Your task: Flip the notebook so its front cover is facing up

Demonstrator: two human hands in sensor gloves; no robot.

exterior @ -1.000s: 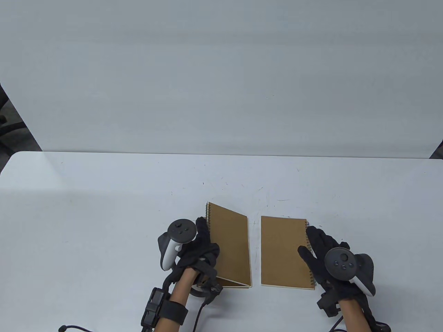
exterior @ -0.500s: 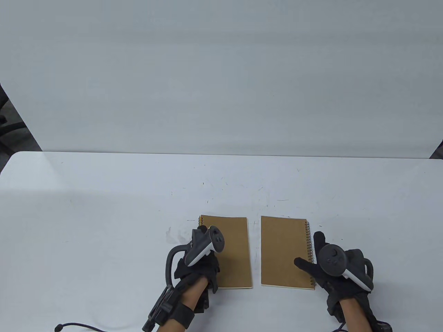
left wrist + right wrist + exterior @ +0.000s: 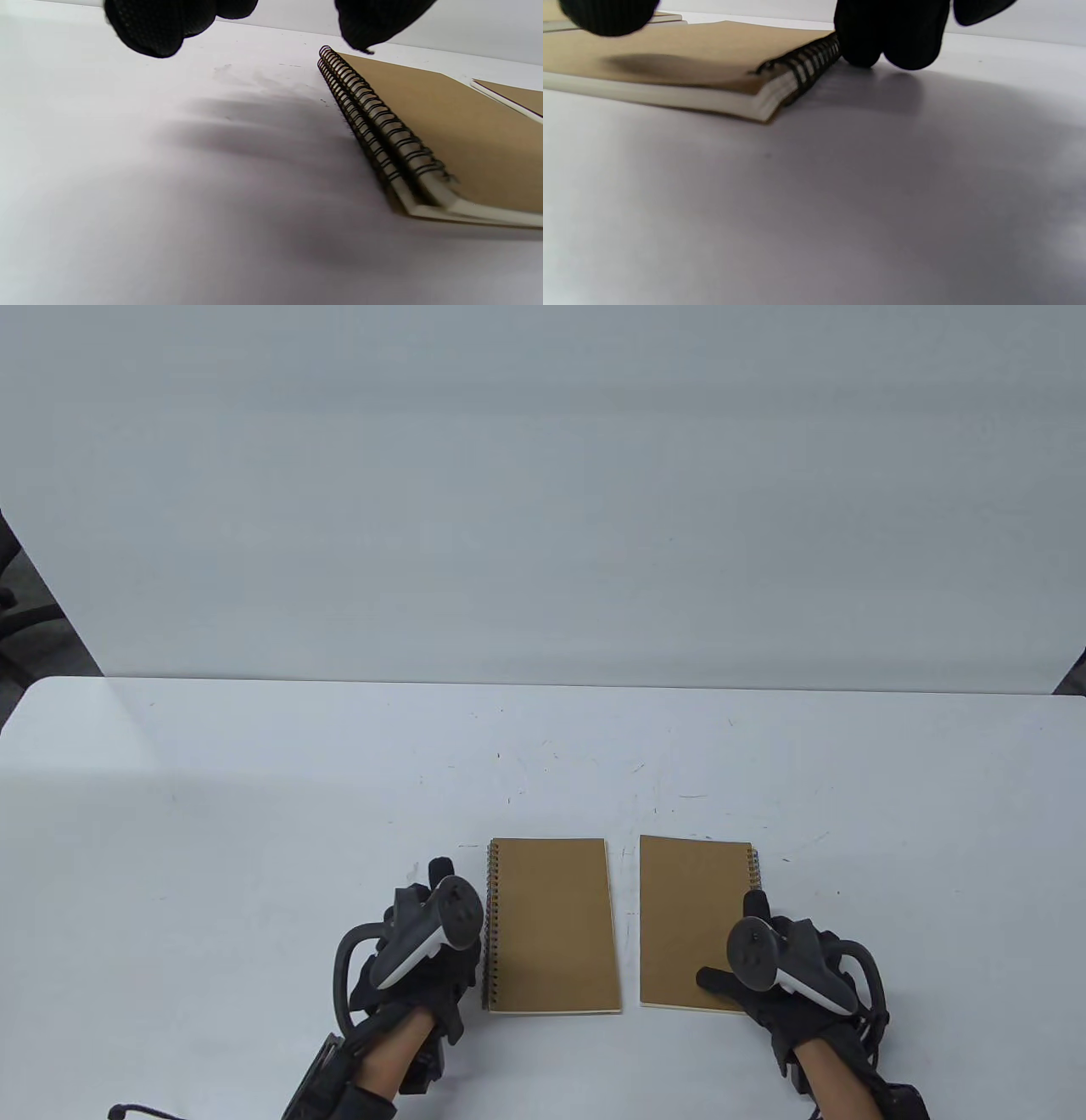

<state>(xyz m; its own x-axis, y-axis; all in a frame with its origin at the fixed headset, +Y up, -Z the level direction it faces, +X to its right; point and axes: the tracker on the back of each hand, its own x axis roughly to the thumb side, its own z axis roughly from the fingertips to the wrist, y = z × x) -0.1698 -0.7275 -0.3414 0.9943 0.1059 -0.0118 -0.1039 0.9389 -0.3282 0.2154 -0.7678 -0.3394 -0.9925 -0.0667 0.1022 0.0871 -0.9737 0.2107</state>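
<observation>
Two brown spiral notebooks lie flat side by side on the white table (image 3: pixel 254 831). The left notebook (image 3: pixel 551 925) has its spiral on the left; it also shows in the left wrist view (image 3: pixel 445 127). My left hand (image 3: pixel 424 942) is just left of that spiral, fingers (image 3: pixel 148 25) spread and off the notebook. The right notebook (image 3: pixel 691 916) has its spiral on the right; it also shows in the right wrist view (image 3: pixel 691 59). My right hand (image 3: pixel 764 967) is at its near right corner, fingers (image 3: pixel 891 34) down beside the spiral, thumb hovering over the cover.
A white wall panel (image 3: pixel 543 492) stands behind the table's far edge. Black glove cables trail at the near edge. Dark chair parts (image 3: pixel 13 619) show at the far left.
The left notebook, tilted up on its long edge a second ago, now lies flat. My left hand has come off it to the left. My right hand has slid back toward the near corner.
</observation>
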